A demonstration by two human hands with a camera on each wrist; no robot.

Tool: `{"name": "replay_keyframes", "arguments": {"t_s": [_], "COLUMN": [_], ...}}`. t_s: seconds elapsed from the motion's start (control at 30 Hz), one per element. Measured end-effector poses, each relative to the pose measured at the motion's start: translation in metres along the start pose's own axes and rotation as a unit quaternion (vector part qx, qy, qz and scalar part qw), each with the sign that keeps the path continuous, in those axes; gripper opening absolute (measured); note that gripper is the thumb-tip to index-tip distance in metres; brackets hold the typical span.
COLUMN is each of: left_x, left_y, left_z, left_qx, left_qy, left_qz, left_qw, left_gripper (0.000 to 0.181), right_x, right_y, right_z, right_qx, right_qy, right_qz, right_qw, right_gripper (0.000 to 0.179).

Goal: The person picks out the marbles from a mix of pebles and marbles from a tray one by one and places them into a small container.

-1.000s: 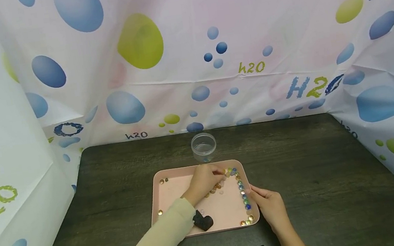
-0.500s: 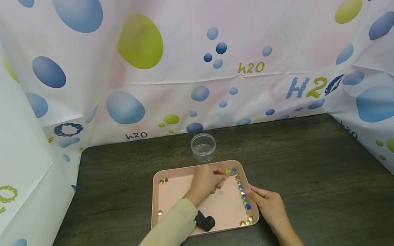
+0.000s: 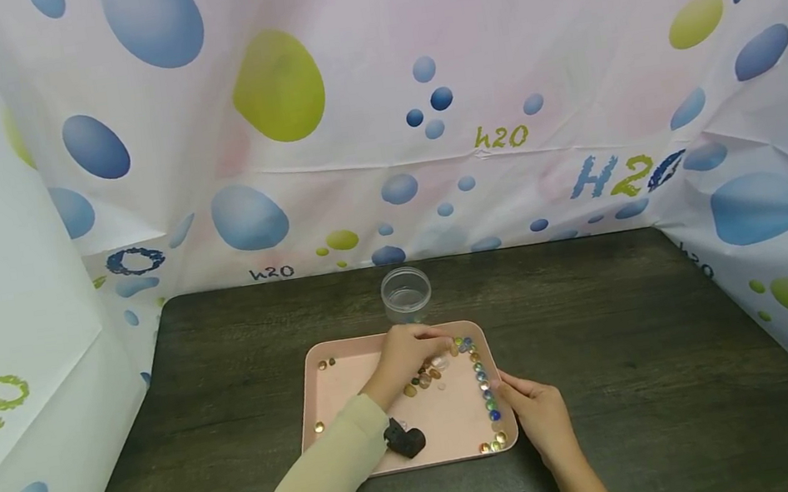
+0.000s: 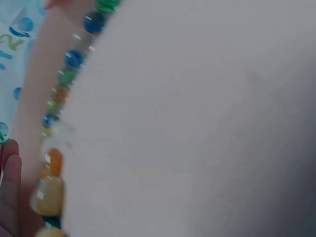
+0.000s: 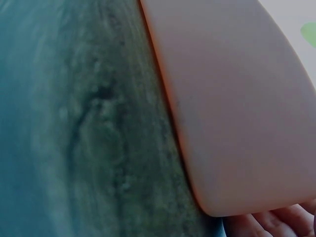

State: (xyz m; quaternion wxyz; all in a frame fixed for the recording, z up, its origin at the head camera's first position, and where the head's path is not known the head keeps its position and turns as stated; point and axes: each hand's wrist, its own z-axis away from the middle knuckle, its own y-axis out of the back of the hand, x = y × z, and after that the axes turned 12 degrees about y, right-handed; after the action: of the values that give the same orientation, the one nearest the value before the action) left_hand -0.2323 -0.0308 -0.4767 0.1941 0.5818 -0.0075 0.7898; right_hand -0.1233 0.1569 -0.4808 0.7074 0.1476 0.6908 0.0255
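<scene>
My left hand reaches over the far part of a pink tray, fingertips close to its far right corner. In the left wrist view, a clear marble with green in it sits at the fingertips, seemingly pinched, though the frame cuts it off. A row of coloured marbles runs along the tray's right wall. Beneath the left hand lies a loose cluster of marbles. My right hand grips the tray's right edge; its fingers show at the tray's underside in the right wrist view.
A clear round container stands behind the tray, with something small at its bottom. A few marbles lie along the tray's left side. The dark wooden table extends around the tray, and a patterned cloth hangs behind it.
My left hand has shifted slightly up and away, uncovering more of the marble cluster below it. My right hand keeps its grip on the tray, which stays in place.
</scene>
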Motion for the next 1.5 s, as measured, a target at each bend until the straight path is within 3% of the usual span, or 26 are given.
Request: {"name": "replay_keyframes", "arguments": {"t_s": [0.13, 0.3, 0.53, 0.7, 1.03, 1.27, 1.5], "left_x": [0.007, 0.019, 0.034, 0.041, 0.052, 0.061, 0.068], "left_y": [0.001, 0.002, 0.007, 0.012, 0.031, 0.049, 0.060], "left_z": [0.003, 0.007, 0.010, 0.007, -0.002, -0.009, -0.015], "left_qx": [-0.034, -0.061, -0.059, -0.050, -0.025, 0.018, 0.044], "left_qy": [0.016, 0.029, 0.014, 0.007, -0.021, -0.009, -0.026], "left_qz": [0.086, 0.202, 0.243, 0.289, 0.311, 0.286, 0.243], "left_qw": [0.9956, 0.9771, 0.9682, 0.9559, 0.9498, 0.9580, 0.9686], "left_gripper": [0.027, 0.041, 0.035, 0.034, 0.036, 0.034, 0.032], "right_x": [0.001, 0.001, -0.001, -0.001, -0.001, -0.003, -0.004], "right_y": [0.000, -0.001, -0.001, -0.003, -0.003, -0.002, -0.001], "right_z": [0.000, 0.000, 0.000, -0.002, -0.002, -0.003, -0.001], "right_qx": [0.003, 0.010, 0.011, 0.020, 0.020, 0.017, 0.012], "right_qy": [0.001, 0.004, 0.000, 0.003, 0.002, 0.002, 0.001], "right_qz": [0.005, 0.013, 0.016, 0.027, 0.036, 0.034, 0.027], "right_qw": [1.0000, 0.9999, 0.9998, 0.9994, 0.9992, 0.9993, 0.9996], "right_gripper": [0.043, 0.042, 0.041, 0.043, 0.044, 0.044, 0.045]}}
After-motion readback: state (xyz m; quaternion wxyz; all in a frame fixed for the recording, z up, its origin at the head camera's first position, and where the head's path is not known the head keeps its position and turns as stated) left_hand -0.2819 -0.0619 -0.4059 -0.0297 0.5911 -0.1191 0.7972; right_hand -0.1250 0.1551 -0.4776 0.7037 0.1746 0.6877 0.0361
